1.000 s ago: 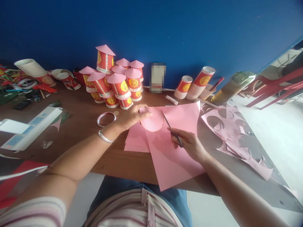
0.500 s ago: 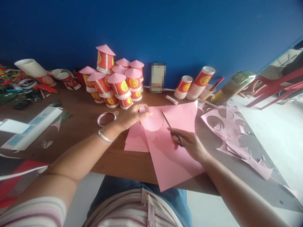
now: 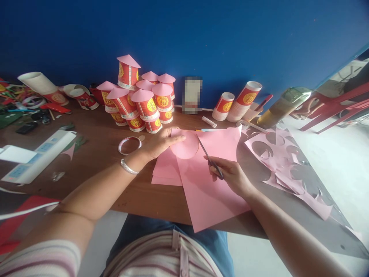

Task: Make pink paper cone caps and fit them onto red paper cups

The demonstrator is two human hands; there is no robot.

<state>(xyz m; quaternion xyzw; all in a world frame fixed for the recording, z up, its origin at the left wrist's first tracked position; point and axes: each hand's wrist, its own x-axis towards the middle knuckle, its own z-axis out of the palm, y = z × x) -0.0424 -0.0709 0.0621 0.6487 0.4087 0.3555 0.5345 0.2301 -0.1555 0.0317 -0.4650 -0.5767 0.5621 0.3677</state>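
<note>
Left hand (image 3: 164,142) pinching rounded pink piece (image 3: 187,149) between thumb and fingers. Right hand (image 3: 230,175) clamped round scissors (image 3: 204,148), blades aimed toward 11 o'clock, tip at piece's edge. Hands apart. Piece lies over large pink sheet (image 3: 213,200), at 10 o'clock from its middle; cannot tell if still joined. Around sheet: cutout scraps (image 3: 278,157) at 3 o'clock, glue stick (image 3: 209,122) at 12, cone-topped cups (image 3: 145,109) at 10. Tape roll (image 3: 120,148) at 9 o'clock from left hand.
</note>
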